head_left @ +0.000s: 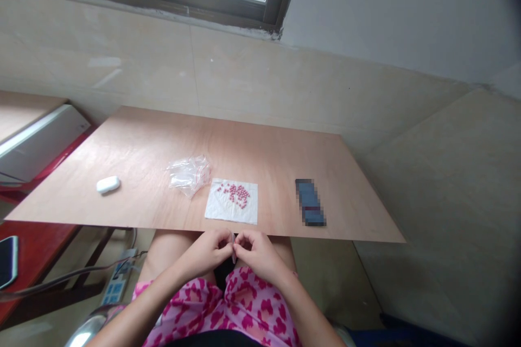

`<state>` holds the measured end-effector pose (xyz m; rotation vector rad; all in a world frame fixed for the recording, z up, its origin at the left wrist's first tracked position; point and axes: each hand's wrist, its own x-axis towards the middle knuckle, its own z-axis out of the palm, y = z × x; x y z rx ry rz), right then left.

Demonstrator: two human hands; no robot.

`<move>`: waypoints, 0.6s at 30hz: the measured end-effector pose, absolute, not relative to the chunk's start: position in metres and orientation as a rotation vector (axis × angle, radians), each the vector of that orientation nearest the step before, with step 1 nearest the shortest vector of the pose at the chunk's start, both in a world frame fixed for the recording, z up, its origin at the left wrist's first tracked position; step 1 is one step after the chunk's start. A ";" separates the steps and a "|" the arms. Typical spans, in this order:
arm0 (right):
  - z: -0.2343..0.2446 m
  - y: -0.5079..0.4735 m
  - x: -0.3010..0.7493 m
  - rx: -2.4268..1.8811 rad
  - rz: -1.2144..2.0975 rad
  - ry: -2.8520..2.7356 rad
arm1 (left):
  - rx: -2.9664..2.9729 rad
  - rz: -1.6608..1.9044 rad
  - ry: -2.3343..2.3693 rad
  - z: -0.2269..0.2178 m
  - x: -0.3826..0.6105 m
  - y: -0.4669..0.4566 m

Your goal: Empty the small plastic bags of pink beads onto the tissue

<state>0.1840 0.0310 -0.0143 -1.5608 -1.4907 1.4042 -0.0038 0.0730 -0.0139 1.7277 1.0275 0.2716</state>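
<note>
My left hand (pixel 207 253) and my right hand (pixel 258 255) meet just below the front edge of a plywood board (pixel 142 168), above my lap. Pinched between their fingertips is a small thin pale item (pixel 233 246), too slim to identify. Beyond them, several small pink beads (pixel 234 194) lie in a loose cluster on a white paper sheet (pixel 217 211). A crumpled clear plastic bag (pixel 189 176) touches the sheet's far left corner. Neither hand touches these.
A white oval case (pixel 108 185) lies on the board's left, and a pixelated blue object (pixel 310 202) lies on its right. A red table (pixel 32 260) with a phone (pixel 8 261) stands at left. Below it are a power strip (pixel 118 279) and cables.
</note>
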 end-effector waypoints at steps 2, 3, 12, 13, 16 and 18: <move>-0.014 0.029 0.182 -1.585 1.367 -1.529 | 1.766 0.260 1.068 -0.018 -0.003 0.072; -0.014 0.028 0.181 -1.597 1.344 -1.552 | 1.784 0.250 1.083 -0.019 -0.002 0.071; -0.005 0.028 0.178 -1.632 1.295 -1.640 | 1.794 0.208 1.108 -0.013 -0.001 0.070; -0.005 0.028 0.178 -1.653 1.281 -1.646 | 1.798 0.209 1.117 -0.013 -0.001 0.069; -0.007 0.028 0.177 -1.742 1.207 -1.663 | 1.834 0.226 1.154 -0.015 0.000 0.069; -0.010 0.027 0.176 -1.748 1.189 -1.661 | 1.837 0.251 1.163 -0.017 0.000 0.069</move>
